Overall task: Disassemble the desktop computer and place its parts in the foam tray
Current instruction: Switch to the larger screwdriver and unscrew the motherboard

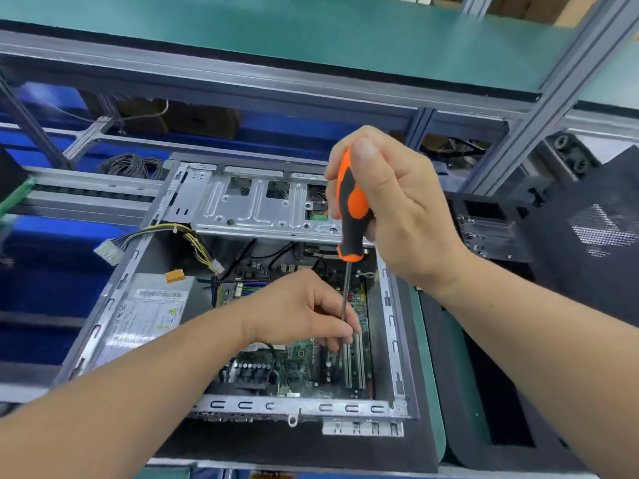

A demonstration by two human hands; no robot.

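An open grey metal desktop computer case lies on its side on a dark mat atop a green-edged counter, framed by grey aluminium rails and blue bins behind. At its left sits the silver power supply, yellow-and-black cables looping above it. The left hand pinches the thin steel shaft of an orange-and-black-handled screwdriver just over the green motherboard. The right hand grips the handle upright, fingers curled round it. A black foam tray rests beside the case at right.
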